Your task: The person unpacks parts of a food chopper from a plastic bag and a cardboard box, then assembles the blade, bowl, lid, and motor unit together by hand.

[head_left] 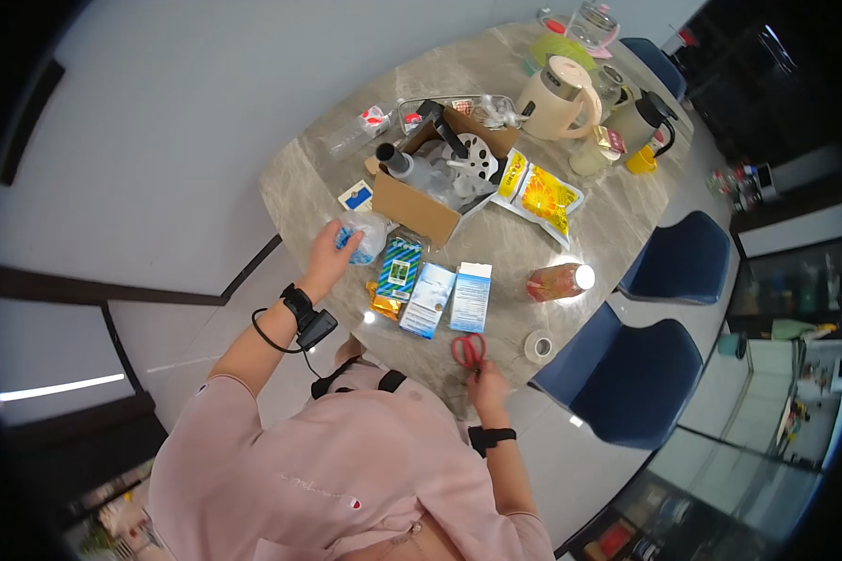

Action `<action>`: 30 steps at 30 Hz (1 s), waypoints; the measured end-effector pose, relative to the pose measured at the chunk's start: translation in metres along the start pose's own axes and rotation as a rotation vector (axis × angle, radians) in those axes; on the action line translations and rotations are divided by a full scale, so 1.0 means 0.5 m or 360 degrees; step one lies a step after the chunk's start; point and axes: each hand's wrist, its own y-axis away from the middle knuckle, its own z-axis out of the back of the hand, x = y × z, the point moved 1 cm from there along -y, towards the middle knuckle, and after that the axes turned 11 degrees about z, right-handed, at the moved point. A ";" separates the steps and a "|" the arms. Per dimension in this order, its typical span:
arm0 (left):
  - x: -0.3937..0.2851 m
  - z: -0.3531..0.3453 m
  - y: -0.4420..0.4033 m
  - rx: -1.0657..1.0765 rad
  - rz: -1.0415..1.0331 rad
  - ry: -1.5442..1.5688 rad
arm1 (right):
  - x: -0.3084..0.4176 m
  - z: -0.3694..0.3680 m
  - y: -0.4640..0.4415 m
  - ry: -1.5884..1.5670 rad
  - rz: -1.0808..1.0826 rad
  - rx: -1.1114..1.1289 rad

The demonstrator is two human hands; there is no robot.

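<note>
My left hand [328, 254] is at the left edge of the table, its thumb and fingers on a clear plastic bag [369, 240] with blue showing on it. Near the front edge, my right hand [487, 389] is closed around the lower end of a pair of scissors [469, 351]. Their red handle loops point away from me, and the blades are mostly hidden by the hand. Between my hands lie a blue-and-green striped packet [400, 268], a blue-and-white box [428, 300] and a second blue-and-white box [471, 298]. An orange wrapper [384, 300] is partly under the striped packet.
An open cardboard box [413, 211] full of items stands mid-table, beside a yellow snack bag [540, 194]. A bottle with red contents [558, 281] and a tape roll [538, 346] lie right. A cream kettle [558, 98] stands farther back. Blue chairs [627, 372] line the right side.
</note>
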 end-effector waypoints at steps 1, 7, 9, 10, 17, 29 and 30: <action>0.013 0.013 -0.022 -0.0104 -0.0092 -0.0032 | 0.002 0.006 0.013 -0.0040 -0.0116 -0.0144; 0.091 0.073 -0.173 -0.0067 0.0311 0.0331 | -0.020 -0.051 0.061 -0.0862 -0.0879 -0.0562; 0.091 0.056 -0.201 0.0020 0.0341 0.0585 | -0.006 -0.049 0.037 -0.0917 -0.0864 -0.0623; 0.092 0.045 -0.216 0.0092 0.0349 0.0841 | 0.009 -0.036 0.017 -0.1032 -0.0848 -0.0698; 0.065 0.042 -0.239 0.0909 -0.0060 -0.0263 | 0.059 0.083 -0.104 -0.1148 -0.0735 -0.0868; -0.180 0.062 -0.150 0.0015 -0.0719 0.0118 | 0.057 0.181 -0.274 -0.0347 -0.0004 -0.0820; -0.197 0.051 -0.148 0.0012 -0.0725 0.0116 | 0.091 0.211 -0.295 -0.0349 -0.0002 -0.0826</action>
